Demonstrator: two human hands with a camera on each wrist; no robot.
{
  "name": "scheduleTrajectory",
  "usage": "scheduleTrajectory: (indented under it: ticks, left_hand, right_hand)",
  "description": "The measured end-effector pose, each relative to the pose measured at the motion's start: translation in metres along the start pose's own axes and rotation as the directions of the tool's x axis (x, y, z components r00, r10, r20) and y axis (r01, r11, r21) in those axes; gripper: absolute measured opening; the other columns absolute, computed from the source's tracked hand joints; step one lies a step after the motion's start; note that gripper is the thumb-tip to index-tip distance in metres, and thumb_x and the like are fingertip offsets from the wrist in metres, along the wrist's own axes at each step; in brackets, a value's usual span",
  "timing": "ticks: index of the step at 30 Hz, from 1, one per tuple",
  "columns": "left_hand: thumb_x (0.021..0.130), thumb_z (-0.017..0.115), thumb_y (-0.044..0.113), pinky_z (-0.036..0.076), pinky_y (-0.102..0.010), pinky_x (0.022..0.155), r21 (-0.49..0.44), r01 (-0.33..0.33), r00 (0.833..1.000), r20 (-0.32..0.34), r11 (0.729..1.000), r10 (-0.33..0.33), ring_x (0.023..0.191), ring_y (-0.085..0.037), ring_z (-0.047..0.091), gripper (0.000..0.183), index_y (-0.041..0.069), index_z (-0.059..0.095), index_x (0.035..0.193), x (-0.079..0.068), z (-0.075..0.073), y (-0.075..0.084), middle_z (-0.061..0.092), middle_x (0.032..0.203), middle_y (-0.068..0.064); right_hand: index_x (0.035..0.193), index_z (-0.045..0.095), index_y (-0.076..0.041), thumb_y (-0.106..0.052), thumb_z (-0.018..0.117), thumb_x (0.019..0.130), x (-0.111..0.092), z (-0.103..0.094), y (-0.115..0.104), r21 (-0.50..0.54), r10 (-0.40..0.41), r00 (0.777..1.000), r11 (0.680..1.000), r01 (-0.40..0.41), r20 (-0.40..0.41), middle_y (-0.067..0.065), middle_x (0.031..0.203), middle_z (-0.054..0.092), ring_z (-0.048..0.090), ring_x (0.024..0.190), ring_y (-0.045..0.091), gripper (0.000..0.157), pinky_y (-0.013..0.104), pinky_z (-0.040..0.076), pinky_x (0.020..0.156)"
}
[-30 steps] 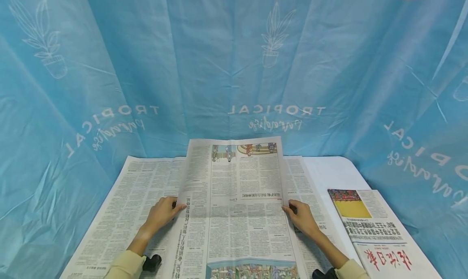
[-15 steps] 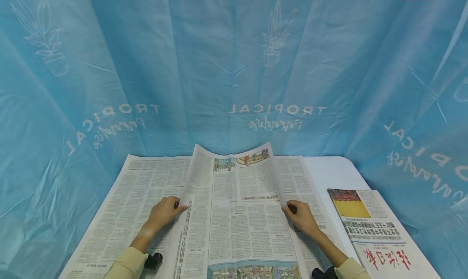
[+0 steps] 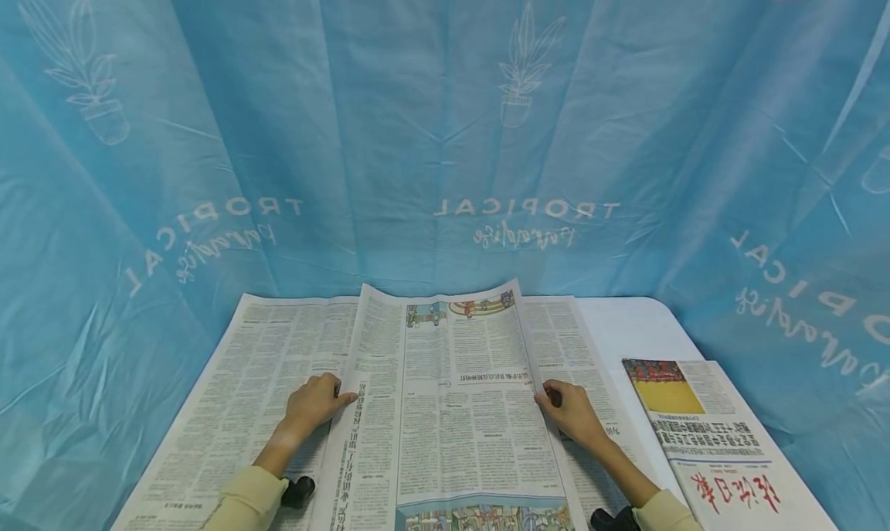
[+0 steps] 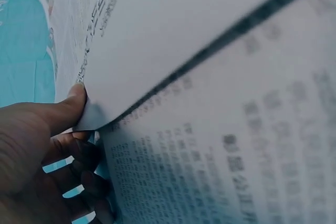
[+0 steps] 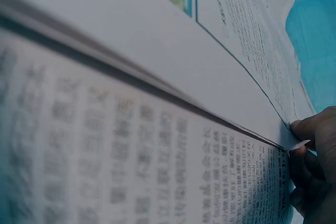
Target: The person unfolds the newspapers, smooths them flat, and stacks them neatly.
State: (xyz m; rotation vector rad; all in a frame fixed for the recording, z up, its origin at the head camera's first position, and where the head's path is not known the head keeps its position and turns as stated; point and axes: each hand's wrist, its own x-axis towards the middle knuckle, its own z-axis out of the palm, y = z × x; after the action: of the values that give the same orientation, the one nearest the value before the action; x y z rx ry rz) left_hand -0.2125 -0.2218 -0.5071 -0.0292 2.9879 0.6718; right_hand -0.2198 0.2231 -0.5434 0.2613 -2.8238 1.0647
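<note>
A printed newspaper sheet [image 3: 473,423] with coloured drawings lies lengthwise in the middle, its far end curling up at both corners. My left hand [image 3: 311,404] pinches its left edge between thumb and curled fingers; the left wrist view shows the thumb [image 4: 77,98] on top of the paper. At the opposite edge my right hand [image 3: 573,413] pinches the sheet in the same way, and the right wrist view has the thumb [image 5: 304,125] at the border. Beneath it spreads a wider open newspaper [image 3: 236,392], partly covered by the held sheet.
A folded newspaper [image 3: 730,438] with a red masthead and a colour photo lies on the right of the white table [image 3: 626,326]. Blue curtain [image 3: 445,144] with white lettering hangs right behind the table's far edge and along both sides.
The sheet's far end has sunk from standing fairly flat and high to lower, with its corners curled and its middle sagging. Both hands keep their grip almost in place.
</note>
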Motion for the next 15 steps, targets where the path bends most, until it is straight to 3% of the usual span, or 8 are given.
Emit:
scheduleTrajectory:
  ticks: [8,11,15]
  left_hand:
    - [0.087,0.073,0.034,0.021,-0.024,0.044,-0.006,0.024,1.000,0.010,1.000,-0.024,0.046,-0.009,0.026,0.049,0.015,0.041,0.055,0.000,-0.002,0.001,0.028,0.050,0.004]
    - [0.087,0.073,0.034,0.022,-0.024,0.044,-0.006,0.028,0.999,0.017,1.000,-0.027,0.045,-0.010,0.027,0.049,0.014,0.042,0.055,0.000,-0.002,0.002,0.029,0.050,0.004]
    - [0.087,0.073,0.035,0.024,-0.024,0.044,-0.005,0.029,0.999,0.024,1.000,-0.029,0.045,-0.010,0.030,0.048,0.013,0.044,0.056,-0.001,-0.004,0.003,0.032,0.050,0.003]
  right_hand:
    - [0.099,0.068,0.002,-0.020,0.072,0.089,-0.001,-0.003,-0.002,-0.003,0.032,0.999,0.999,-0.032,0.022,-0.002,0.066,0.060,0.050,0.054,0.008,0.025,0.024,0.041,0.052]
    - [0.102,0.067,0.001,-0.028,0.072,0.089,-0.004,-0.006,-0.001,0.045,0.078,0.996,0.996,-0.080,0.044,-0.001,0.068,0.062,0.053,0.055,0.008,0.032,0.025,0.044,0.054]
    - [0.098,0.064,0.002,-0.027,0.069,0.092,-0.008,-0.015,0.001,0.190,0.114,0.978,0.971,-0.147,0.176,0.003,0.063,0.064,0.051,0.044,0.008,0.030,0.024,0.042,0.043]
